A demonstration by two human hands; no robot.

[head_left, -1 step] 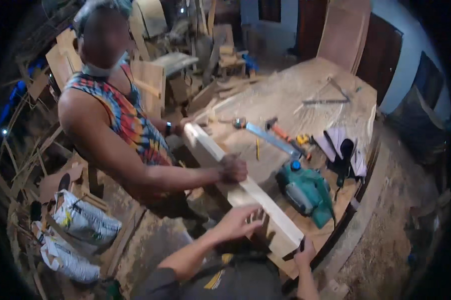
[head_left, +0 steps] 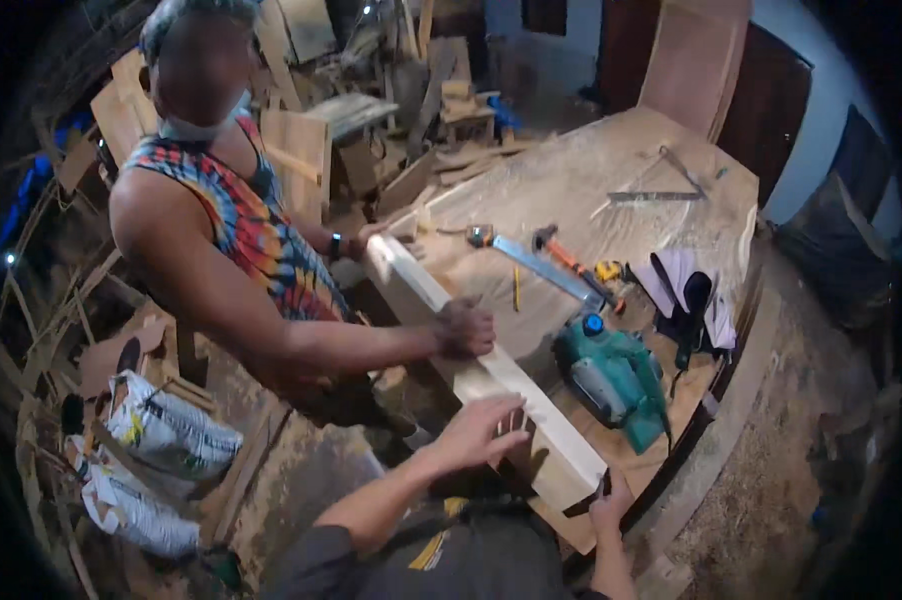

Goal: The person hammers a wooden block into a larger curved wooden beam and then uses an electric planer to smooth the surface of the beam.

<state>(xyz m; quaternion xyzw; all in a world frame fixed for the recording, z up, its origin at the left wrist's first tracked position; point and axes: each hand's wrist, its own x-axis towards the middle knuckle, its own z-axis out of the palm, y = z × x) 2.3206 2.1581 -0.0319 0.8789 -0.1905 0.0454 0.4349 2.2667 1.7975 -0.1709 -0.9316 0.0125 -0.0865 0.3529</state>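
A long pale wooden beam (head_left: pixel 541 410) runs slantwise along the near left edge of the workbench. My left hand (head_left: pixel 481 430) is at the beam's near side, fingers apart and thumb spread, gripping nothing. At the beam's near end, my right hand (head_left: pixel 611 505) is closed around a small dark thing against the end corner; its kind is too small to tell. A co-worker's hand (head_left: pixel 465 328) rests on top of the beam near its middle. The co-worker's other hand (head_left: pixel 383 243) is at the far end.
On the workbench (head_left: pixel 571 180) lie a green power planer (head_left: pixel 616 380), a hammer (head_left: pixel 571 260), a metal square (head_left: pixel 536 270), a yellow tape measure (head_left: pixel 609 270), a pencil (head_left: pixel 516 288) and gloves (head_left: pixel 683 295). White sacks (head_left: pixel 171 430) and scrap wood stand at lower left.
The view has shifted slightly. My left hand sits a little farther up along the beam; my right hand, the beam and the co-worker's hands keep nearly the same places.
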